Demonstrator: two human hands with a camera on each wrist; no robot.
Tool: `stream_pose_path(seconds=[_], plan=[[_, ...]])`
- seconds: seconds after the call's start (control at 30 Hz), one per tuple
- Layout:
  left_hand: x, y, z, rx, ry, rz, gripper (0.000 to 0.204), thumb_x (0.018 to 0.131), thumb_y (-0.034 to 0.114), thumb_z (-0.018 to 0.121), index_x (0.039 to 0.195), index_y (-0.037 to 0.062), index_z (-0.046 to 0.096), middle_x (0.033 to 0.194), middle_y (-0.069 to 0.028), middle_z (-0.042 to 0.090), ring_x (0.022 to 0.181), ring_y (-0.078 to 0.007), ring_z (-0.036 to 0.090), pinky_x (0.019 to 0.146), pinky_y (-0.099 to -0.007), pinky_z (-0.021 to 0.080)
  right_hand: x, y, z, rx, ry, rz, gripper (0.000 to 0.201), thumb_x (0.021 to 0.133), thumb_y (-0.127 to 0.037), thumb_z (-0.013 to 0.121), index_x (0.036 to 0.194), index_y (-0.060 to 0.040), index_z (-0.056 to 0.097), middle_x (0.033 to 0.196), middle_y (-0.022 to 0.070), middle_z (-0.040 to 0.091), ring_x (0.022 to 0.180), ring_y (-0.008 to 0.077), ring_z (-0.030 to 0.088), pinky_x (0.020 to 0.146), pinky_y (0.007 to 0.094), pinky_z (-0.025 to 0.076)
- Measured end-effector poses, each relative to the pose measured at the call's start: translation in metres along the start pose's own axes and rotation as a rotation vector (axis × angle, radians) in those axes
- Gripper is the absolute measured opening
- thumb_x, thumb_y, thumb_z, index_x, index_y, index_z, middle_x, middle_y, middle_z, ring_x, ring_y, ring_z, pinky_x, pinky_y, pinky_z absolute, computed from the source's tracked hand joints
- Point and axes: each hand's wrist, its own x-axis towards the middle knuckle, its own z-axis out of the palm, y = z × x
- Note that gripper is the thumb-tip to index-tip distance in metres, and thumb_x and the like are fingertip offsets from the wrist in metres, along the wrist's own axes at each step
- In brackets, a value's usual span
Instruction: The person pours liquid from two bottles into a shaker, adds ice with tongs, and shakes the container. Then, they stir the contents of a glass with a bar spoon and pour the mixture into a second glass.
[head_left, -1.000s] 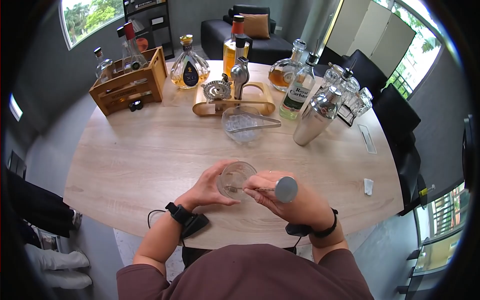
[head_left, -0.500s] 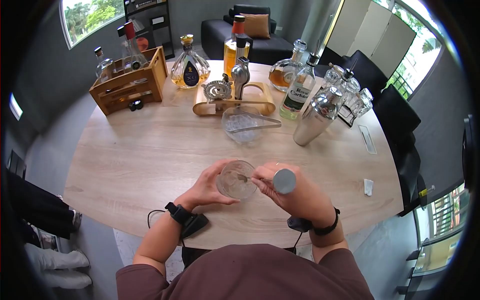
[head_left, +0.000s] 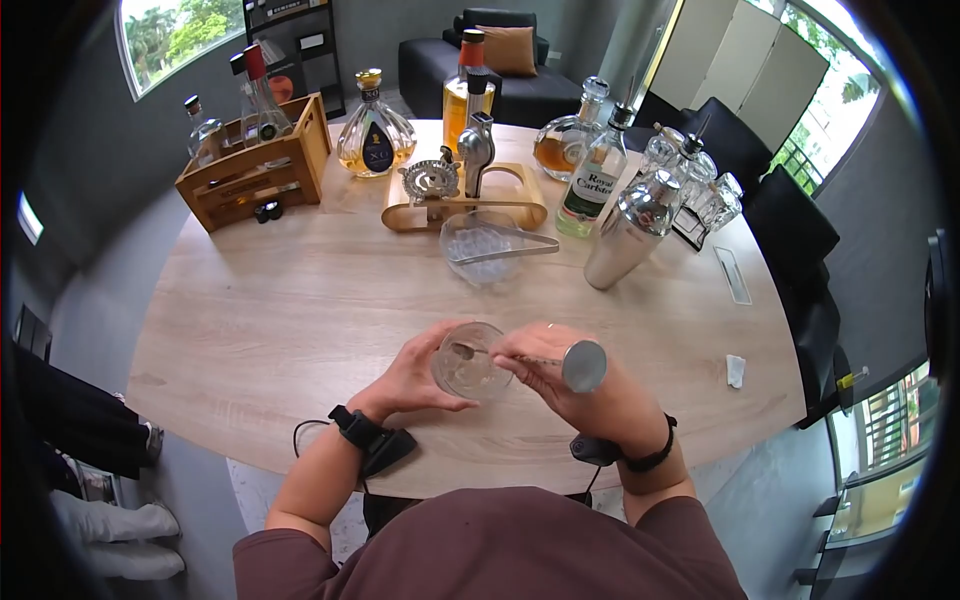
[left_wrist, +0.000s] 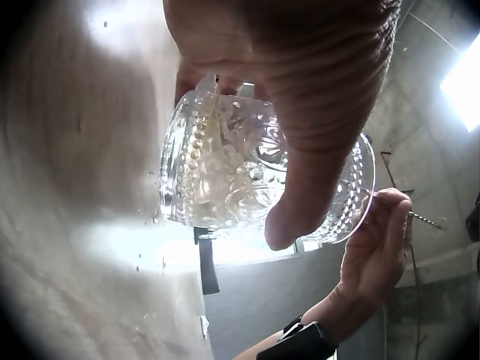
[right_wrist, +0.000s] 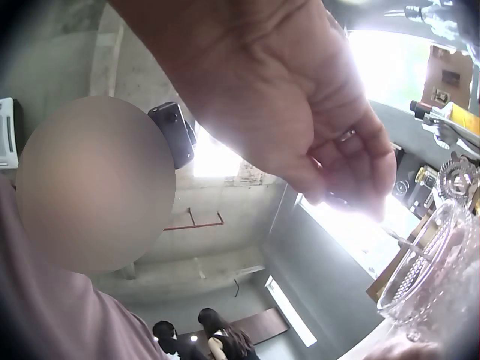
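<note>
A clear beaded glass [head_left: 472,378] stands on the table near its front edge, with ice and some liquid visible through its wall [left_wrist: 225,169]. My left hand [head_left: 412,375] grips it from the left, the thumb [left_wrist: 300,202] across its side. Over the rim, my right hand [head_left: 560,385] pinches the twisted stem of a long spoon [head_left: 464,351], whose bowl end is inside the glass. A round metal disc [head_left: 584,366] tops the spoon's upper end. In the right wrist view, the fingertips of my right hand [right_wrist: 300,112] are just above the glass [right_wrist: 420,281].
Behind the glass are an ice bowl [head_left: 480,262] with tongs [head_left: 520,250] across it and a bamboo stand [head_left: 400,215] with bar tools. A steel shaker [head_left: 625,240] and several bottles stand back right. A wooden crate [head_left: 250,180] is back left; a crumpled tissue [head_left: 735,372] lies right.
Inside the glass the spoon's bowl end has shifted, now toward the upper left. My right hand has moved slightly with it, and the disc has shifted right. My left hand keeps its grip.
</note>
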Motion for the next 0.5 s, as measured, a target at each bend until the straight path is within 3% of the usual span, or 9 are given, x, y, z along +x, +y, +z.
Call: stream_pose_path(seconds=[0.07, 0.1, 0.17, 0.2, 0.27, 0.4, 0.47, 0.5], plan=[[0.000, -0.003, 0.000, 0.015, 0.029, 0.009, 0.094, 0.056, 0.023, 0.091, 0.135, 0.0027, 0.045, 0.128, -0.0106, 0.055, 0.120, -0.0224, 0.053, 0.103, -0.0366, 0.042, 0.001, 0.009, 0.001, -0.055, 0.032, -0.039, 0.020, 0.078, 0.004, 0.059, 0.096, -0.0018, 0.055, 0.090, 0.0126, 0.061, 0.086, 0.0324, 0.060, 0.075, 0.0389, 0.050], [0.000, -0.005, 0.000, 0.030, 0.055, 0.016, 0.097, 0.054, 0.024, 0.093, 0.135, 0.0030, 0.044, 0.126, -0.0099, 0.057, 0.119, -0.0216, 0.054, 0.103, -0.0367, 0.043, 0.001, 0.006, -0.001, -0.053, 0.029, -0.044, 0.020, 0.078, 0.004, 0.059, 0.096, -0.0018, 0.055, 0.090, 0.0126, 0.061, 0.086, 0.0324, 0.060, 0.075, 0.0389, 0.050], [-0.002, -0.007, 0.000, 0.028, 0.057, 0.008, 0.097, 0.054, 0.024, 0.093, 0.135, 0.0029, 0.044, 0.126, -0.0097, 0.057, 0.118, -0.0216, 0.054, 0.103, -0.0364, 0.043, -0.001, -0.004, -0.005, -0.079, -0.185, 0.007, 0.018, 0.079, 0.003, 0.059, 0.096, -0.0025, 0.055, 0.090, 0.0127, 0.061, 0.086, 0.0332, 0.060, 0.074, 0.0391, 0.050], [-0.002, -0.008, 0.000, 0.025, 0.054, 0.001, 0.097, 0.054, 0.024, 0.093, 0.135, 0.0028, 0.044, 0.126, -0.0096, 0.057, 0.118, -0.0215, 0.054, 0.103, -0.0360, 0.043, -0.002, -0.005, -0.005, -0.078, -0.185, 0.008, 0.018, 0.079, 0.003, 0.059, 0.096, -0.0025, 0.055, 0.090, 0.0127, 0.061, 0.086, 0.0332, 0.060, 0.074, 0.0391, 0.050], [-0.001, -0.010, 0.000, 0.028, 0.039, 0.009, 0.097, 0.054, 0.024, 0.093, 0.135, 0.0027, 0.044, 0.126, -0.0099, 0.057, 0.119, -0.0217, 0.054, 0.104, -0.0363, 0.043, -0.002, -0.007, -0.003, 0.039, -0.080, -0.036, 0.018, 0.078, 0.002, 0.060, 0.095, -0.0029, 0.054, 0.087, 0.0125, 0.060, 0.085, 0.0318, 0.060, 0.072, 0.0390, 0.049], [-0.001, -0.001, -0.001, 0.032, 0.037, 0.028, 0.093, 0.058, 0.020, 0.090, 0.137, 0.0029, 0.044, 0.130, -0.0115, 0.053, 0.121, -0.0230, 0.052, 0.104, -0.0369, 0.042, 0.000, 0.001, -0.001, -0.060, 0.114, -0.043, 0.019, 0.078, 0.001, 0.061, 0.095, -0.0038, 0.053, 0.086, 0.0124, 0.059, 0.084, 0.0312, 0.060, 0.071, 0.0392, 0.049], [-0.001, -0.004, -0.001, 0.001, 0.030, 0.021, 0.093, 0.058, 0.020, 0.090, 0.137, 0.0028, 0.044, 0.130, -0.0115, 0.053, 0.121, -0.0228, 0.052, 0.104, -0.0368, 0.042, -0.003, -0.003, -0.004, -0.137, -0.119, -0.009, 0.020, 0.078, 0.000, 0.062, 0.096, -0.0051, 0.053, 0.086, 0.0126, 0.058, 0.085, 0.0315, 0.060, 0.071, 0.0396, 0.049], [-0.002, -0.005, -0.001, -0.032, 0.018, 0.013, 0.093, 0.057, 0.020, 0.090, 0.137, 0.0027, 0.044, 0.130, -0.0115, 0.053, 0.120, -0.0225, 0.052, 0.104, -0.0367, 0.042, -0.004, -0.005, -0.003, -0.059, -0.146, -0.032, 0.020, 0.079, 0.000, 0.062, 0.097, -0.0052, 0.053, 0.086, 0.0129, 0.058, 0.085, 0.0319, 0.059, 0.071, 0.0402, 0.049]])
